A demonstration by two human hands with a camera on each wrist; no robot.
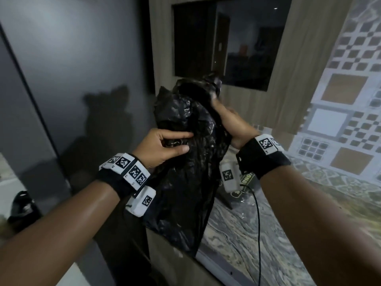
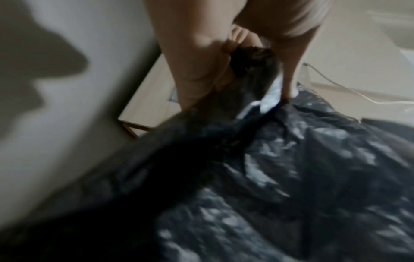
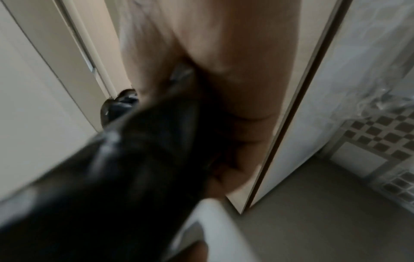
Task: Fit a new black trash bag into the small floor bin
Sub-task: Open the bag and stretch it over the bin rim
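Bag: you hold the black bag (image 1: 185, 162) up in the air in front of you, crumpled and still mostly gathered; it touches no surface that can be seen.
Left hand: your left hand (image 1: 162, 147) pinches a fold of the bag's middle between thumb and fingers.
Right hand: your right hand (image 1: 231, 122) clutches the bag's top end, fingers curled into the plastic, above and beyond the left.
Long axis: the bag runs near upright, its top at the right hand's grip, the loose end hanging below the left hand.
Nearer hand: the right hand sits at what looks like the mouth, so it probably leads the opening; the left is nearer the hanging body.
Bin: no bin can be made out for certain in any view, so which way it lies from your grip cannot be told.
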